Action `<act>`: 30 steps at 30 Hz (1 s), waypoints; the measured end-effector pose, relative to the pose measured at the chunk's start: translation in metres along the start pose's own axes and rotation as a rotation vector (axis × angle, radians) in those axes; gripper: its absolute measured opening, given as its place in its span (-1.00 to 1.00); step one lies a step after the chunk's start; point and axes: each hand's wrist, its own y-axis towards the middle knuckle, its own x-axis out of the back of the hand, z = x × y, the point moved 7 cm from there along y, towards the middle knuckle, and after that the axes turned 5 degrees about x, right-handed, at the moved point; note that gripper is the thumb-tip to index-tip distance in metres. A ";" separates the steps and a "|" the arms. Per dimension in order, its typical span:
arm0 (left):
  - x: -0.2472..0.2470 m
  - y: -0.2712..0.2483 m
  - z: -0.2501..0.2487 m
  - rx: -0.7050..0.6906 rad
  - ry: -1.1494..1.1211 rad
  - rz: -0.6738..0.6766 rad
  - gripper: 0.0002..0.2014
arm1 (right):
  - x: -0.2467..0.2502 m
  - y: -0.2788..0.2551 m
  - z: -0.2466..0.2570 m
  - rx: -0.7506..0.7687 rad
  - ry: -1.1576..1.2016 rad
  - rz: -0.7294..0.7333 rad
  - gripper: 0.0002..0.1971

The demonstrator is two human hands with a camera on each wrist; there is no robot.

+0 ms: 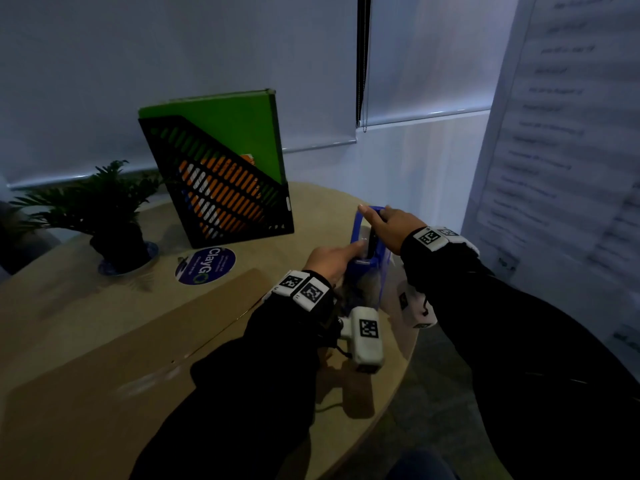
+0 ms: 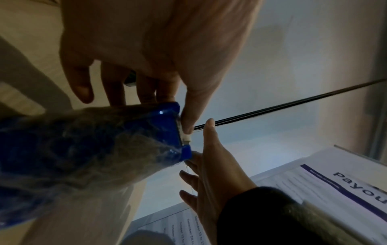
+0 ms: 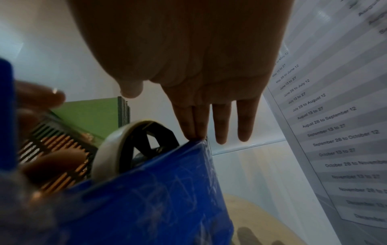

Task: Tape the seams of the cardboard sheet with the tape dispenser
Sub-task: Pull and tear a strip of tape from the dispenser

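A blue tape dispenser (image 1: 367, 259) in crinkled clear wrap stands upright near the table's right edge. My left hand (image 1: 334, 254) pinches its near end, and in the left wrist view the thumb (image 2: 187, 122) presses the pale tape end against the dispenser (image 2: 125, 132). My right hand (image 1: 384, 220) reaches over the top with straight fingers. In the right wrist view two fingertips (image 3: 194, 135) touch the dispenser's (image 3: 157, 190) upper edge, beside the tape roll (image 3: 111, 149). The brown cardboard sheet (image 1: 121, 358) lies flat to the left, under my left forearm.
On the round wooden table (image 1: 329, 199), a black slotted file holder (image 1: 221, 195) with a green folder (image 1: 235, 123) stands at the back. A potted plant (image 1: 107, 209) and a round sticker (image 1: 206, 265) sit left. A printed wall sheet (image 1: 554, 133) hangs close on the right.
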 end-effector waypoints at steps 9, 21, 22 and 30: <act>0.004 0.000 -0.015 0.038 -0.118 0.006 -0.29 | -0.001 0.003 -0.001 -0.006 -0.011 0.008 -0.24; 0.004 -0.011 0.010 0.057 -0.188 0.058 -0.80 | -0.001 0.001 0.001 -0.031 -0.028 0.017 -0.25; 0.004 -0.011 0.013 0.057 -0.195 0.059 -0.84 | -0.002 0.001 0.001 -0.039 -0.030 0.019 -0.23; 0.001 -0.016 0.023 0.048 -0.251 0.070 -0.89 | 0.000 -0.003 0.007 -0.023 -0.074 0.052 -0.32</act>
